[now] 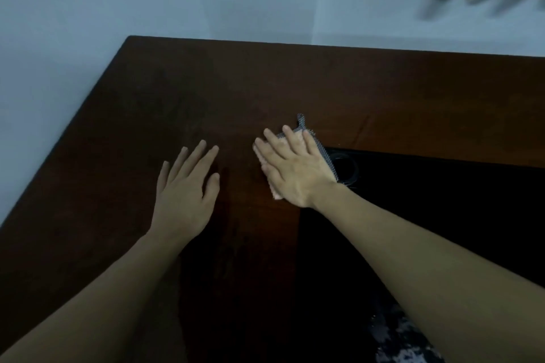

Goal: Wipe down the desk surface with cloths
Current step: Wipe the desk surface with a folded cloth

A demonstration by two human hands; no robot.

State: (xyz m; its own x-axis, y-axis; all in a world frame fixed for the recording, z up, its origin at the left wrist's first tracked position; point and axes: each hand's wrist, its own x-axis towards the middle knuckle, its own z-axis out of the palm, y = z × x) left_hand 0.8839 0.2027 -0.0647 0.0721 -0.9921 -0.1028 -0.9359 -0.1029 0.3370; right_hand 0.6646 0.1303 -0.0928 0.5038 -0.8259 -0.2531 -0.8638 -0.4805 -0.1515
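The right hand (pixel 295 169) presses 1 cloth (pixel 317 146) flat-fingered mid-desk (pixel 206 82); the left hand (pixel 184 186) rests beside the cloth, fingers spread, holding nothing. Wiping looks underway; how much remains is unclear.

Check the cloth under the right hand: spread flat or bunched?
Flat. The cloth lies on the desk under the right hand's straight fingers; only its edges show.

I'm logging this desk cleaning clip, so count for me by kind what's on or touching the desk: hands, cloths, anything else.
Hands: 2, the left hand flat on the desk, the right hand pressing flat on the cloth
Cloths: 1, a pink and grey cloth
Dark ring-shaped objects: 1, beside the cloth, too dark to identify
Total: 4
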